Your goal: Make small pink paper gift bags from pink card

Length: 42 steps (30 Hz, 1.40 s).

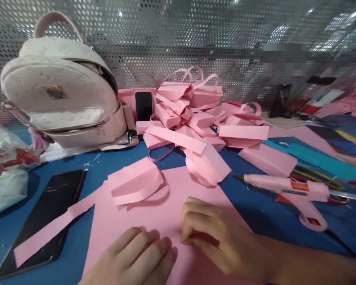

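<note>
A large pink paper sheet (pixel 172 186) lies on the blue table under both hands. My left hand (pixel 139 257) rests on its lower part, palm down, fingers together and curled; what they hold, if anything, is hidden. Just to the right, my right hand (pixel 213 237) is pinched at thumb and fingertips over the sheet, on something too small to make out. A folded pink paper piece (pixel 136 180) with a curved strip sits on the sheet's upper left. Another curled pink piece (pixel 207 164) overlaps its top right edge.
A pink glue gun (pixel 287 188) lies at the right. Behind are a pile of pink paper bags (pixel 190 103) and an upright phone (pixel 144 106). At the left are a white backpack (pixel 68 87), a large dark phone (pixel 56 198) with a pink strip (pixel 41 237) across it, and a plastic bag (pixel 6 170).
</note>
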Each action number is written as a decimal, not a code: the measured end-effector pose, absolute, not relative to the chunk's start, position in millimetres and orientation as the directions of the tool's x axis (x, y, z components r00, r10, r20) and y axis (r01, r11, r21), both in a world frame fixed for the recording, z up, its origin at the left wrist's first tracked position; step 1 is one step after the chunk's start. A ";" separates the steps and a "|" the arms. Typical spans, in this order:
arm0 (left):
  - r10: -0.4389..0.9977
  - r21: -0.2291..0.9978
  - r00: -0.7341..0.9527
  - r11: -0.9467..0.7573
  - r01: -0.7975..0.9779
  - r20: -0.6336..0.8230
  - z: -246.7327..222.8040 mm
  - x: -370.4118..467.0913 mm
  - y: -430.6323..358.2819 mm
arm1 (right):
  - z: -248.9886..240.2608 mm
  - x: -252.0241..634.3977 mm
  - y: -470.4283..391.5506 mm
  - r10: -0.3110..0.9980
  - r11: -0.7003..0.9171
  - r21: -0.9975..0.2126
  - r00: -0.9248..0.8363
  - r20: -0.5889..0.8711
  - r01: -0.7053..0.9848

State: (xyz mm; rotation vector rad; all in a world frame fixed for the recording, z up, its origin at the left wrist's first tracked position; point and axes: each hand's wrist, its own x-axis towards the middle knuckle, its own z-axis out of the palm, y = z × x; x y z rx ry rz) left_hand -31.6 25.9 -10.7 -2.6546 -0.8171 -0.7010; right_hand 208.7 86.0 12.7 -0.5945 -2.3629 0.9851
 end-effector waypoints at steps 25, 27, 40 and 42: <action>0.435 -0.103 0.684 -0.797 0.595 0.586 -19.6 -29.4 26.2 | 16.0 205.4 86.8 0.596 0.629 -0.740 -0.760 0.260 0.240; 0.444 -0.104 0.708 -0.804 0.585 0.549 -15.0 -30.3 25.2 | 16.1 205.0 86.1 0.606 0.622 -0.742 -0.753 0.255 0.249; 0.447 -0.098 0.733 -0.818 0.567 0.513 -12.7 -32.3 21.4 | 14.9 201.7 85.6 0.594 0.663 -0.700 -0.755 0.278 0.264; 0.449 -0.094 0.730 -0.817 0.569 0.515 -11.3 -31.5 21.8 | 15.0 201.6 85.1 0.595 0.666 -0.696 -0.753 0.281 0.267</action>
